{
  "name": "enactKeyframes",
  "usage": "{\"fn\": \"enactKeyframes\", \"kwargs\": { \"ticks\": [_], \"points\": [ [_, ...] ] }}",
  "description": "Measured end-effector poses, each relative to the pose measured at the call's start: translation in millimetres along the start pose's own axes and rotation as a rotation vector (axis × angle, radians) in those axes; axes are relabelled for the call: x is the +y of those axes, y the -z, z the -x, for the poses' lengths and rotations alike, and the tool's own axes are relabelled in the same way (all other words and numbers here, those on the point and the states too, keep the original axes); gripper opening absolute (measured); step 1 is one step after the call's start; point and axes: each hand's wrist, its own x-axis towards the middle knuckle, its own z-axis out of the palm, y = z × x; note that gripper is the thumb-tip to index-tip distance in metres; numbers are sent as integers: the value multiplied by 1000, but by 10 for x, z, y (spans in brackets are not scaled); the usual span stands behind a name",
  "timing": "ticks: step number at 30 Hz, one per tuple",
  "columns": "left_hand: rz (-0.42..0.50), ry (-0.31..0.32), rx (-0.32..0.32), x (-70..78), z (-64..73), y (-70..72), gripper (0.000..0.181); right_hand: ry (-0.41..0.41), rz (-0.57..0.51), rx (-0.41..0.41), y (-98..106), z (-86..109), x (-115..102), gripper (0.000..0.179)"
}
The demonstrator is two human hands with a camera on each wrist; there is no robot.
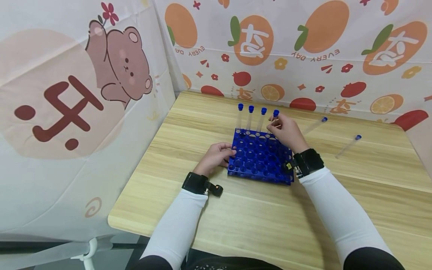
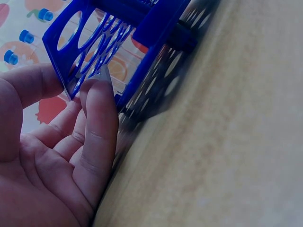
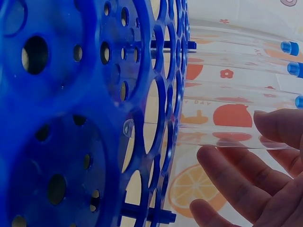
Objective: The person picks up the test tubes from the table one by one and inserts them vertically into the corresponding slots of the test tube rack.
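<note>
A blue test tube rack [image 1: 260, 159] with round holes stands on the table. My left hand [image 1: 213, 156] grips its left edge between thumb and fingers; the left wrist view shows the rack's corner [image 2: 64, 78] between them. At the back row, my right hand [image 1: 289, 133] pinches a clear, blue-capped test tube [image 1: 276, 113]. In the right wrist view that tube [image 3: 189, 135] has its rounded lower end inside a rack hole. Three more capped tubes, among them one [image 1: 249, 119], stand upright in the same row to its left.
Two capped test tubes lie on the wooden table right of the rack, one farther back [image 1: 315, 125] and one nearer the right [image 1: 348, 146]. A fruit-printed cloth [image 1: 249, 78] hangs behind the table, and a bear-printed cloth [image 1: 118, 63] hangs on the left.
</note>
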Motion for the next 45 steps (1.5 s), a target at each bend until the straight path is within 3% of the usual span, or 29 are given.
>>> {"fn": "enactKeyframes", "kwargs": {
  "ticks": [36, 45],
  "points": [
    [-10, 5, -5, -13, 6, 9, 31, -39, 11, -32, -25, -14, 24, 33],
    [-14, 4, 0, -4, 2, 5, 32, -77, 1, -44, 65, 35, 58, 48]
  ]
}}
